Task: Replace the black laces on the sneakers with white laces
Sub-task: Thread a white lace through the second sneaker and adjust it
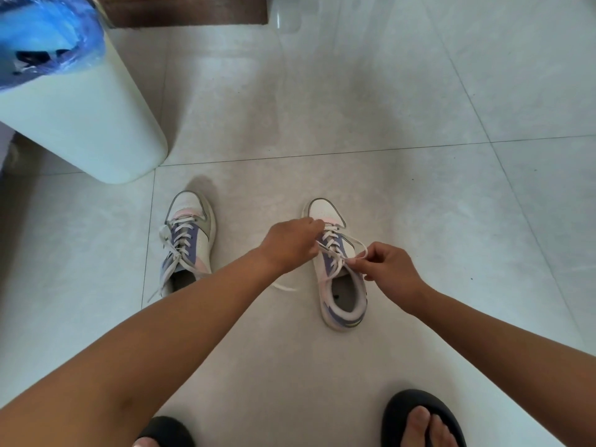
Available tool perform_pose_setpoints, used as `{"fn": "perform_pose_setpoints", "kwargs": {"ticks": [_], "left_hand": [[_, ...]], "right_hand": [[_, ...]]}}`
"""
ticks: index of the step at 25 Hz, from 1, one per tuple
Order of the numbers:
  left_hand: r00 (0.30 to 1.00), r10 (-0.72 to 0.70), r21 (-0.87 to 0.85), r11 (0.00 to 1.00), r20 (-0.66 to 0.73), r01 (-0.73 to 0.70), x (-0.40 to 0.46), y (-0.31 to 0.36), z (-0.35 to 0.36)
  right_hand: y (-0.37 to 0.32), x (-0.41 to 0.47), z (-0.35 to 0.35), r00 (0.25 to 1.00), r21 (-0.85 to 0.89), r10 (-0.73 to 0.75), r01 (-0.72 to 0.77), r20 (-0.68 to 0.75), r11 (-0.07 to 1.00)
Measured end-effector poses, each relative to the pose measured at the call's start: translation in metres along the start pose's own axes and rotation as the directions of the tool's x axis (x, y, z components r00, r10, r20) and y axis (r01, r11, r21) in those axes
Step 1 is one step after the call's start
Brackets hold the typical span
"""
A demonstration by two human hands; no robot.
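Two white, pink and purple sneakers stand on the tiled floor, toes pointing away from me. The left sneaker (188, 243) carries a white lace threaded through its eyelets, the ends hanging loose. White lace (330, 245) is also threaded in the right sneaker (340, 285). My left hand (290, 245) grips the lace at the shoe's left side, near the toe. My right hand (388, 269) pinches a loop of the same lace beside the shoe's collar. One loose lace end (283, 287) trails on the floor left of this shoe. No black lace shows.
A pale bin (80, 117) lined with a blue plastic bag (45, 37) stands at the far left. A dark wooden edge (187, 11) runs along the top. My feet in black slippers (422, 417) are at the bottom of the view.
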State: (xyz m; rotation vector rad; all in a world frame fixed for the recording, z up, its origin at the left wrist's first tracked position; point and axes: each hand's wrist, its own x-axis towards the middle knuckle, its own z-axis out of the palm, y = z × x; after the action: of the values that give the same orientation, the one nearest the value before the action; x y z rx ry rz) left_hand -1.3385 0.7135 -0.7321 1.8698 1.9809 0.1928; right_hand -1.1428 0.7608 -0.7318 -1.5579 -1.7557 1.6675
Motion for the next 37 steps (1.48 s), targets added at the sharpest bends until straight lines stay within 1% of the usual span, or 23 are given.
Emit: {"fn": "perform_pose_setpoints", "kwargs": {"ticks": [1,2,3,4,6,7,8,9,10,11,14,17,19,21,23,26,27,28,30,32,34,36,37], "left_hand": [[0.999,-0.044,0.15,0.988,-0.001,0.043,0.0,-0.004,0.004],[0.992,-0.129,0.163,0.978,-0.009,0.129,0.0,-0.005,0.007],[0.971,-0.24,0.048,0.97,0.0,0.24,0.001,-0.005,0.01],[0.942,-0.336,-0.145,0.932,0.004,0.333,0.003,-0.003,0.012],[0.893,-0.447,-0.325,0.84,0.04,0.435,0.007,-0.001,0.014],[0.897,-0.439,-0.263,0.861,0.049,0.435,0.009,-0.008,0.014],[0.924,-0.379,-0.072,0.922,0.044,0.381,0.009,-0.013,0.012],[0.948,-0.317,0.149,0.939,0.035,0.309,0.009,-0.017,0.011],[0.959,-0.28,0.272,0.926,0.031,0.262,0.007,-0.022,0.01],[0.959,-0.279,0.313,0.916,0.052,0.249,0.006,-0.027,0.012],[0.946,-0.3,0.196,0.942,0.12,0.274,0.007,-0.029,0.016],[0.945,-0.285,0.307,0.924,0.16,0.227,0.002,-0.033,0.015],[0.958,-0.228,0.426,0.895,0.177,0.134,-0.004,-0.041,0.015],[0.957,-0.187,0.459,0.886,0.223,0.066,-0.009,-0.046,0.017],[0.953,-0.224,0.391,0.911,0.206,0.129,-0.008,-0.041,0.017],[0.952,-0.305,0.057,0.951,-0.002,0.304,-0.006,-0.025,0.008],[0.951,-0.293,-0.024,0.956,-0.097,0.292,-0.007,-0.02,0.003],[0.95,-0.25,-0.052,0.968,-0.187,0.244,-0.007,-0.014,-0.002],[0.936,-0.148,-0.071,0.989,-0.319,0.132,-0.009,-0.003,-0.015],[0.912,-0.12,-0.153,0.986,-0.392,0.064,-0.007,0.007,-0.028],[0.909,-0.131,-0.29,0.957,-0.395,0.012,-0.001,0.017,-0.04],[0.942,-0.088,-0.363,0.931,-0.323,-0.037,0.005,0.028,-0.045],[0.971,-0.066,-0.37,0.929,-0.232,-0.026,0.007,0.032,-0.045]], "right_hand": [[0.002,-0.003,0.0,0.999,0.028,0.029,-0.03,0.019,0.999],[0.004,-0.006,0.002,0.998,0.046,0.051,-0.052,0.032,0.998],[0.004,-0.007,0.003,0.997,0.054,0.063,-0.065,0.038,0.996],[0.003,-0.007,0.003,0.997,0.055,0.07,-0.072,0.044,0.996],[0.001,-0.007,0.003,0.995,0.045,0.082,-0.085,0.059,0.995],[0.001,-0.007,0.002,0.994,0.044,0.089,-0.092,0.064,0.995],[0.002,-0.008,0.002,0.993,0.046,0.095,-0.098,0.067,0.994],[0.002,-0.008,0.001,0.992,0.047,0.103,-0.106,0.073,0.993],[0.001,-0.008,0.001,0.99,0.049,0.112,-0.116,0.08,0.992],[-0.001,-0.008,0.001,0.989,0.049,0.12,-0.125,0.086,0.991],[-0.003,-0.007,0.002,0.987,0.055,0.129,-0.135,0.094,0.989],[0.002,-0.011,0.0,0.979,0.107,0.168,-0.18,0.114,0.978],[0.002,-0.013,-0.003,0.967,0.119,0.202,-0.221,0.152,0.968],[0.0,-0.013,-0.006,0.958,0.098,0.223,-0.243,0.181,0.965],[-0.005,-0.009,-0.009,0.959,0.11,0.226,-0.246,0.17,0.963],[-0.014,-0.002,-0.01,0.955,0.298,0.209,-0.267,0.211,0.916],[-0.017,0.0,-0.007,0.945,0.36,0.195,-0.283,0.263,0.889],[-0.02,0.002,-0.004,0.935,0.401,0.18,-0.298,0.306,0.866],[-0.026,0.003,0.006,0.928,0.416,0.196,-0.321,0.316,0.851],[-0.033,0.004,0.013,0.943,0.29,0.214,-0.286,0.256,0.913],[-0.041,0.005,0.017,0.952,0.056,0.172,-0.192,0.254,0.98],[-0.048,0.005,0.021,0.946,-0.114,0.111,-0.08,0.304,0.99],[-0.049,0.004,0.023,0.944,-0.131,0.08,-0.04,0.319,0.991]]}}
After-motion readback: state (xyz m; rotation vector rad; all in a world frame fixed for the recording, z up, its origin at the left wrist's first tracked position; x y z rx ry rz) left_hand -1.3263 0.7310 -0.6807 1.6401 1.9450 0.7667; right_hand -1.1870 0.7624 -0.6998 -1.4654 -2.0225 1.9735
